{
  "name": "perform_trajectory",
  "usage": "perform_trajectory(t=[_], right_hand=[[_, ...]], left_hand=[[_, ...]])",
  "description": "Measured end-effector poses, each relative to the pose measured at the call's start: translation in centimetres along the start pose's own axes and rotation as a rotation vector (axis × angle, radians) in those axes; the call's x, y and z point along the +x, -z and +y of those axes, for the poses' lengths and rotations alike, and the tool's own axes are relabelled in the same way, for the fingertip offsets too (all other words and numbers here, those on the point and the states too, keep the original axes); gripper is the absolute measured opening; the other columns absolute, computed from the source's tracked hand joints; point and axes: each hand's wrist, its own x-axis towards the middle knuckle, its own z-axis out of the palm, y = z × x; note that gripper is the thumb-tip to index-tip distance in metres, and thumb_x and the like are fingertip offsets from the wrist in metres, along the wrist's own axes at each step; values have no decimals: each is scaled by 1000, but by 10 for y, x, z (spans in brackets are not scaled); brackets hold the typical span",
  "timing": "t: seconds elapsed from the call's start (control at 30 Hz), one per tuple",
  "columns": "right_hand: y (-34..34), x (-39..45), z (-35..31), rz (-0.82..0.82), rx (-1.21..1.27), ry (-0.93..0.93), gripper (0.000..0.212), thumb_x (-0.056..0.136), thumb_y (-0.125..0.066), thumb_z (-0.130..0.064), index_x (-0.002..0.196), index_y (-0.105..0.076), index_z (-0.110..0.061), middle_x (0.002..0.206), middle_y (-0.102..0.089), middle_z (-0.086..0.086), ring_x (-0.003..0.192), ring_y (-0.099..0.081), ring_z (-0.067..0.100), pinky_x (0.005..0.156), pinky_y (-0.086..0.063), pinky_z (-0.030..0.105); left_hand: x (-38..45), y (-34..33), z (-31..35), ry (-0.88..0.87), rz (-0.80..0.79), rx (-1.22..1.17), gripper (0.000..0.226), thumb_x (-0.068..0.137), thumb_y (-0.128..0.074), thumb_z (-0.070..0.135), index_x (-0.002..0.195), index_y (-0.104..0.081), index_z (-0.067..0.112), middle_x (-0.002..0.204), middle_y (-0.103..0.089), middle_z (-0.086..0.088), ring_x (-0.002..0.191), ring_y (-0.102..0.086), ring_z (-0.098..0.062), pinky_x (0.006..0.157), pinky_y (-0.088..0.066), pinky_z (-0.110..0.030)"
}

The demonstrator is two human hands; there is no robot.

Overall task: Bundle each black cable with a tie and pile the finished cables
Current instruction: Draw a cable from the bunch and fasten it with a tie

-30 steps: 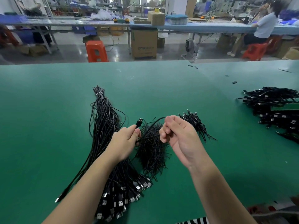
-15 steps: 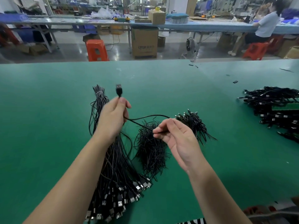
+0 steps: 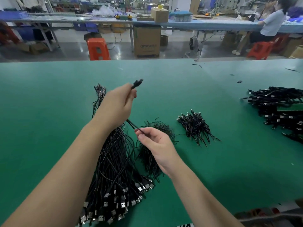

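Bare green mat is lying open across the far half of the table (image 3: 49, 99), from the left edge to the far right corner, broken only by a few small black scraps (image 3: 239, 81) near the far edge. The left side is also lying open down to the near edge. The middle is crowding up: a long sheaf of loose cables (image 3: 113, 169) is running from mid-table to the near edge, a heap of ties (image 3: 151, 159) is sitting just beside it, and a small bundle (image 3: 195, 126) is lying near that. A pile of cables (image 3: 278, 105) is blocking the right edge. Between bundle and pile, a wide lane is running to the near right corner.
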Motion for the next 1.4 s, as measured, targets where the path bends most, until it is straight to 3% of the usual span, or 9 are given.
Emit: perform_trajectory(t=[0.17,0.33,0.53,0.67,0.83,1.0,1.23,1.3,1.4], right_hand=[[-9,13,28,-127,-195,-186,24,100,-62,-17,123,-66,-24,131,-67,3,113,-65,10,97,-54,25],[-4,16,37,-342,-787,-244,77,98,-59,-47,160,-17,-31,166,1,-21,146,-32,15,94,-58,43],[-5,12,0,-216,-1296,62,67,98,-40,-66,153,-35,-29,164,-17,-5,144,-32,23,111,-40,49],[-19,9,-24,-253,-970,225,47,103,-45,-51,141,-54,-24,144,-53,-9,131,-42,14,111,-34,32],[-29,6,-29,-175,-198,95,31,107,-42,-23,81,-58,-26,59,-44,-8,49,-39,11,50,-32,26],[-21,-1,-22,-215,-213,84,38,106,-42,-26,75,-63,-32,54,-36,-16,48,-29,1,48,-27,15],[-11,-8,-21,-252,-273,68,32,104,-42,-31,81,-64,-26,53,-37,-19,49,-29,3,51,-26,21],[-10,-10,-21,-266,-243,51,33,105,-41,-29,82,-64,-24,53,-35,-18,49,-27,5,50,-24,23],[-8,-11,-22,-291,-199,26,34,108,-39,-21,84,-63,-17,53,-34,-17,47,-26,3,48,-24,18]], left_hand=[[-23,-27,-47,181,-193,175,28,103,-51,26,100,-71,7,102,-66,-9,109,-51,-34,89,-41,-43],[-41,-19,-55,397,-154,-136,26,102,-54,34,99,-78,24,113,-66,2,119,-49,-20,100,-36,-36],[-53,5,-26,488,-115,-708,16,95,-65,28,94,-81,27,113,-74,15,116,-61,3,99,-41,-23],[-54,11,-3,526,-110,-996,22,83,-69,36,94,-82,23,119,-73,4,118,-63,-7,96,-47,-32],[-60,5,10,498,-225,-1111,25,89,-67,29,100,-80,10,122,-71,-5,100,-72,-19,77,-55,-30],[-64,2,-3,413,-505,-1092,42,92,-56,39,117,-74,10,72,-68,4,79,-47,-36,77,-43,-32],[-66,2,-10,359,-659,-1154,57,90,-61,50,130,-66,10,110,-70,-22,105,-45,-60,104,-35,-57],[-67,4,-12,377,-693,-1122,58,89,-61,55,131,-67,15,104,-61,-39,101,-54,-48,105,-42,-46],[-66,3,-12,373,-757,-1092,59,89,-60,58,132,-66,18,75,-65,-9,86,-56,-23,88,-48,-25]])
